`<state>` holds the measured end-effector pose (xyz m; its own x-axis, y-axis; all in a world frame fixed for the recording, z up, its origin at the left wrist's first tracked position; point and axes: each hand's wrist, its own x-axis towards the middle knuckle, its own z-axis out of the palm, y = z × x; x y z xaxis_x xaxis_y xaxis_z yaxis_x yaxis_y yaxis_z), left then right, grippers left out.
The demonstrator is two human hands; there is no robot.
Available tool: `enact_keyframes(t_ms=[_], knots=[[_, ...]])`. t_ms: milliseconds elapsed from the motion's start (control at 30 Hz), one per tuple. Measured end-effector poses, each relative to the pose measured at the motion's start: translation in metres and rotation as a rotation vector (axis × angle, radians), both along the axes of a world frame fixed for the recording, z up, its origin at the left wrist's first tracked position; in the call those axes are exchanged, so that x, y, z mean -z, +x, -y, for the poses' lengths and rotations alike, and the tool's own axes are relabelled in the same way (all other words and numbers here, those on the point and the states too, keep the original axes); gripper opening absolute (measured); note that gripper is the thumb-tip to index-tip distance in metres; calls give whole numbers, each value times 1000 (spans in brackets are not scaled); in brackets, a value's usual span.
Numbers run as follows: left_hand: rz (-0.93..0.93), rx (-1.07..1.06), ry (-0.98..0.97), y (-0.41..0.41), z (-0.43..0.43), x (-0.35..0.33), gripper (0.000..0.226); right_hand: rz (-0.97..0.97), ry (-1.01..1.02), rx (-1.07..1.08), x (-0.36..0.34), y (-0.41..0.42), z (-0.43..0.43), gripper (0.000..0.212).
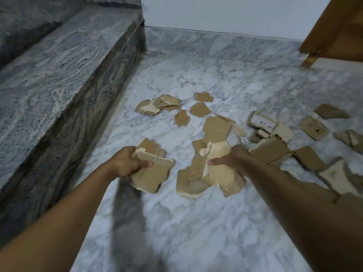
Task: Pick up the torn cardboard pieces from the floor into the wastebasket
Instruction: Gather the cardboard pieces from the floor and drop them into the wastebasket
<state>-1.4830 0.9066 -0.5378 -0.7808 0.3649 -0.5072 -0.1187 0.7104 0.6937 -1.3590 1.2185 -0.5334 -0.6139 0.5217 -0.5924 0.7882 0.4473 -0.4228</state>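
Torn brown cardboard pieces lie scattered over the white marble floor point(176, 222). My left hand point(127, 163) grips a stack of torn cardboard pieces point(152, 173), thumb on top, just above the floor. My right hand point(233, 160) pinches another bunch of cardboard pieces point(220, 173) in the middle heap. More loose pieces lie farther off: a small cluster point(159, 105) at the back, single scraps point(200, 108), and several printed pieces point(263, 122) to the right. No wastebasket is in view.
A grey granite step point(59, 75) rises along the left side. A white wall with a marble skirting point(216, 44) closes the back. A wooden door or cabinet edge point(334, 36) stands at the upper right.
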Motion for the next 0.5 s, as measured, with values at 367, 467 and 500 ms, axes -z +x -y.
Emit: enact_keyframes(t_ms=[367, 467, 500], knots=[[-157, 668, -359, 63, -116, -27, 62, -205, -260, 39, -49, 57, -42, 54], [-316, 764, -528, 86, -132, -8, 83, -189, -180, 55, -50, 68, -57, 82], [-327, 755, -524, 87, -136, -4, 86, -206, -151, 79, -49, 72, -64, 93]])
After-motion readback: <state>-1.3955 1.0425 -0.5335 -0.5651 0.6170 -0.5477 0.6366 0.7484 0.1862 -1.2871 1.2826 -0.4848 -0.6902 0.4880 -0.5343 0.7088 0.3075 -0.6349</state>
